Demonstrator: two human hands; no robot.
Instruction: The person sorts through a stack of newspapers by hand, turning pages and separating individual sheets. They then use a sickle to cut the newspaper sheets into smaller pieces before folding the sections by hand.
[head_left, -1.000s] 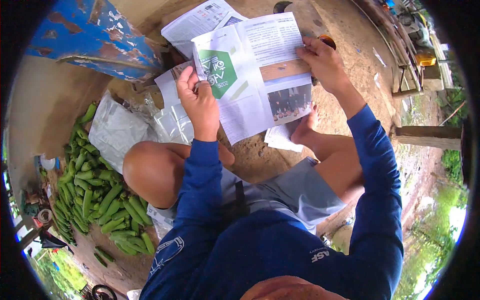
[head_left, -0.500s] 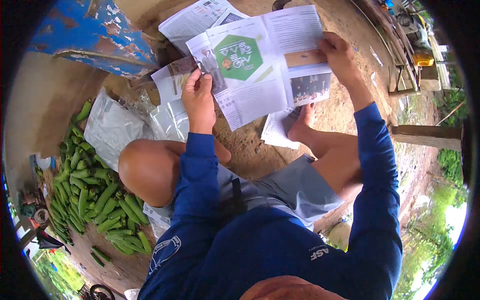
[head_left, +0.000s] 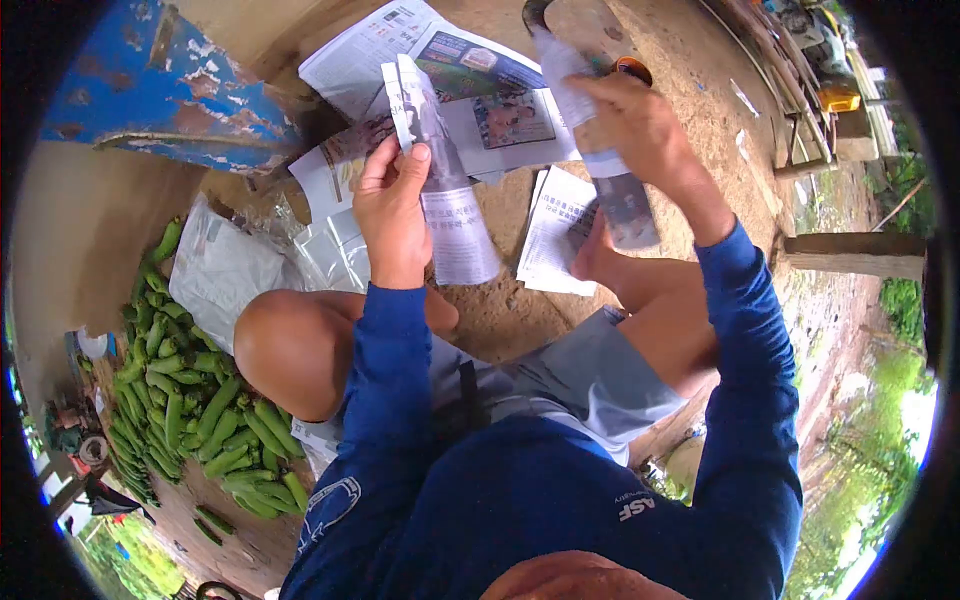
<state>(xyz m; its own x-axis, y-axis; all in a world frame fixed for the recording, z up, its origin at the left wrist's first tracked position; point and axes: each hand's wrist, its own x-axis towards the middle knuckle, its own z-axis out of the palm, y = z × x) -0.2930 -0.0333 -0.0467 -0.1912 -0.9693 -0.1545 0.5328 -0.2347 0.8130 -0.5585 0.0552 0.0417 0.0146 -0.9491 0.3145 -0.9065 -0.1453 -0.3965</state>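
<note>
My left hand (head_left: 393, 205) pinches a curled piece of newspaper (head_left: 455, 215) between thumb and fingers, its lower end hanging free. A second piece of newspaper (head_left: 622, 205) is gripped in my right hand (head_left: 640, 130), which is blurred by motion. A gap separates the two pieces. Behind them, a stack of newspapers (head_left: 360, 58) lies on the ground, with a page bearing a photo (head_left: 512, 122) spread in front of it. Another small pile of folded newspaper (head_left: 553, 225) rests beside my bare foot (head_left: 592, 255).
Long green vegetables (head_left: 190, 400) are heaped at the left, below a clear plastic bag (head_left: 225, 265). A peeling blue panel (head_left: 170, 90) stands at the upper left. A curved dark object (head_left: 537, 14) and a round container (head_left: 633, 70) lie beyond my right hand.
The spread sheet with the green hexagon is now two separate narrow pieces, one per hand. My right hand has shifted slightly left and down, uncovering the photo page behind.
</note>
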